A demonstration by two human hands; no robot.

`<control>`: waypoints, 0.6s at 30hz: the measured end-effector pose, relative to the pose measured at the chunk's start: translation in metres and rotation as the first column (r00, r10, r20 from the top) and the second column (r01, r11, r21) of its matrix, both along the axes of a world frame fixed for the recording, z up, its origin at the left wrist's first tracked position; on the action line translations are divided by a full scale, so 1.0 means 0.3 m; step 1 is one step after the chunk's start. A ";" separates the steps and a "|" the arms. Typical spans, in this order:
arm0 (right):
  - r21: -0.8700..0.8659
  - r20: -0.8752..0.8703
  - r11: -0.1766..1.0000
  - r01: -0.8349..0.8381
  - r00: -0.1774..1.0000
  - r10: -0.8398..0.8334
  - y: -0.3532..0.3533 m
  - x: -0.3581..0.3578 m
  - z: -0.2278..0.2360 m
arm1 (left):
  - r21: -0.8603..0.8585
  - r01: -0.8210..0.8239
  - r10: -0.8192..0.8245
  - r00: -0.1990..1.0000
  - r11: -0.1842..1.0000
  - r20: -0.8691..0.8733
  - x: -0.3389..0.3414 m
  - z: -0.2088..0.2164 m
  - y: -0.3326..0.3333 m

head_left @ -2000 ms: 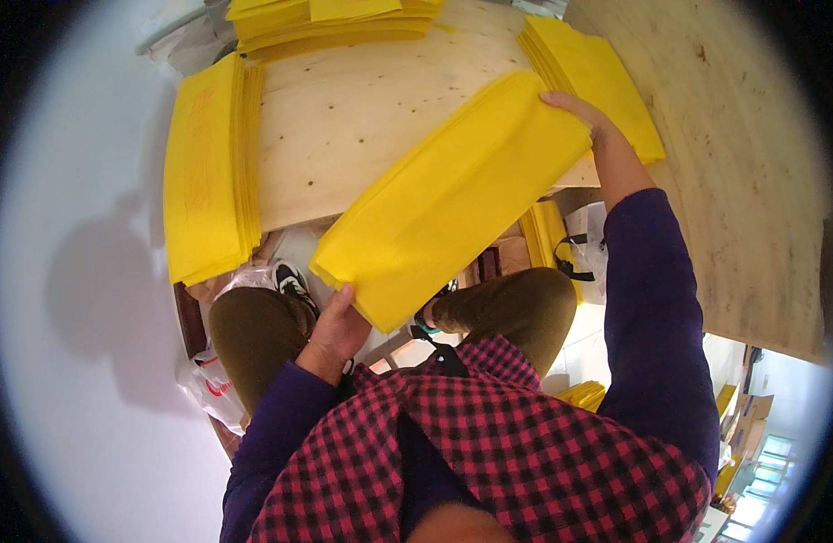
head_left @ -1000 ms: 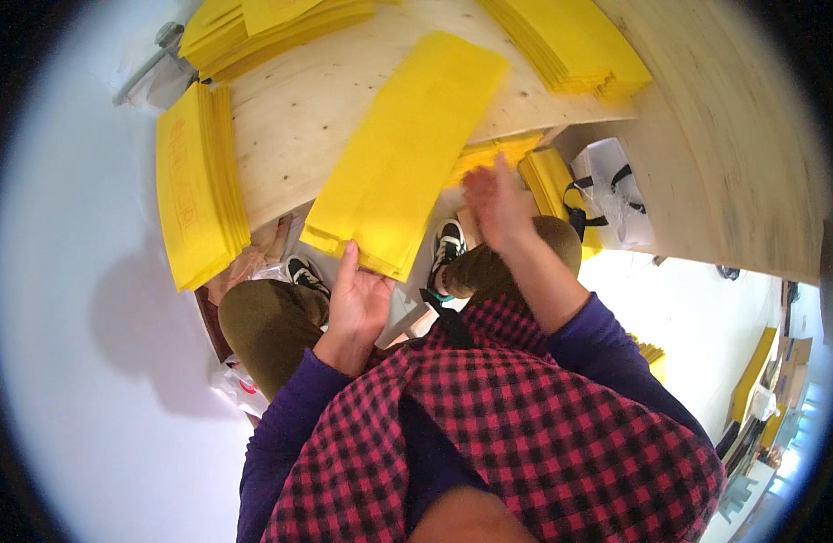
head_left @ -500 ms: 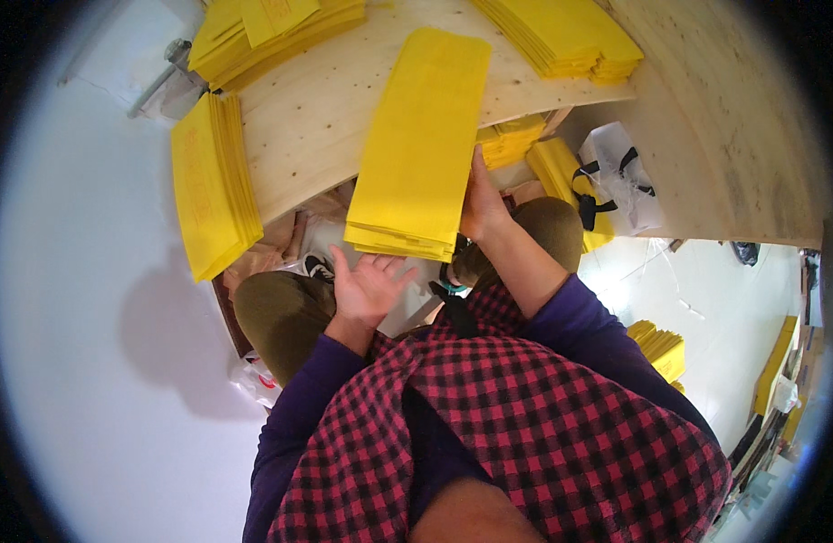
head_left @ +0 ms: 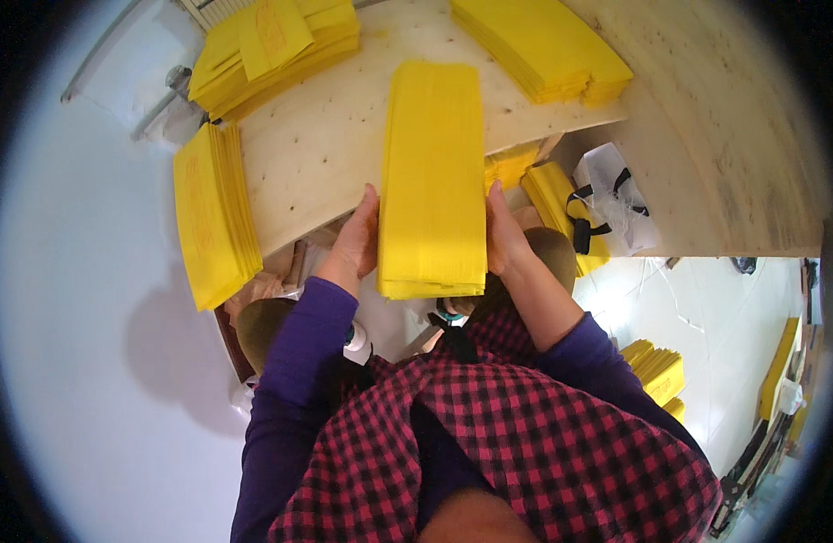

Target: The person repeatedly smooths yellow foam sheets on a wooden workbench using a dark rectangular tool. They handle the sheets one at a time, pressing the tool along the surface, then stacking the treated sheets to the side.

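A tall stack of folded yellow fabric pieces (head_left: 432, 181) is held upright between my two hands, its lower end over the near edge of the wooden tabletop. My left hand (head_left: 360, 237) presses flat against the stack's left side, fingers mostly hidden behind it. On the right side, my right hand (head_left: 505, 233) grips the stack the same way. Its lower edges look nearly even, with a few layers sticking out slightly.
Yellow stacks lie at the table's far left (head_left: 281, 54), left edge (head_left: 215, 217) and far right (head_left: 543, 50). A plywood panel (head_left: 733, 136) rises on the right. Beneath the table are a white bag with black straps (head_left: 616, 195) and more yellow bundles. Another yellow pile (head_left: 654, 369) sits on the floor.
My left hand, open below the stack before, has come up against its left side. The stack has turned from a tilt to nearly straight, and both hands now hold it.
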State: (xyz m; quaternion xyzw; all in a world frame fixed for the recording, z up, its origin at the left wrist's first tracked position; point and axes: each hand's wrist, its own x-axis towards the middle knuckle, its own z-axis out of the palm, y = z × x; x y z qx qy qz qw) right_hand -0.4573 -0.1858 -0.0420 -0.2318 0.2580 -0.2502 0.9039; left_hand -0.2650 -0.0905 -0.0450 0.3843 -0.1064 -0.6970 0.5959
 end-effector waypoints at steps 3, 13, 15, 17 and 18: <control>-0.071 -0.069 0.997 0.022 0.997 -0.027 -0.010 -0.017 0.035 | -0.052 -0.045 0.049 0.997 0.998 0.067 -0.071 0.022 -0.021; -0.455 -0.077 0.888 0.069 0.990 -0.116 -0.104 -0.039 0.153 | -0.243 -0.178 0.247 0.923 0.954 0.295 -0.169 0.176 -0.111; -0.477 -0.055 0.876 0.076 0.992 -0.116 -0.171 -0.032 0.167 | -0.306 -0.171 0.266 0.915 0.937 0.304 -0.155 0.196 -0.175; -0.497 -0.005 0.865 0.065 0.997 -0.077 -0.268 -0.017 0.182 | -0.394 -0.146 0.278 0.912 0.907 0.303 -0.127 0.210 -0.269; -0.500 -0.060 0.865 0.048 0.994 -0.090 -0.324 -0.001 0.185 | -0.375 -0.150 0.280 0.905 0.915 0.321 -0.111 0.214 -0.318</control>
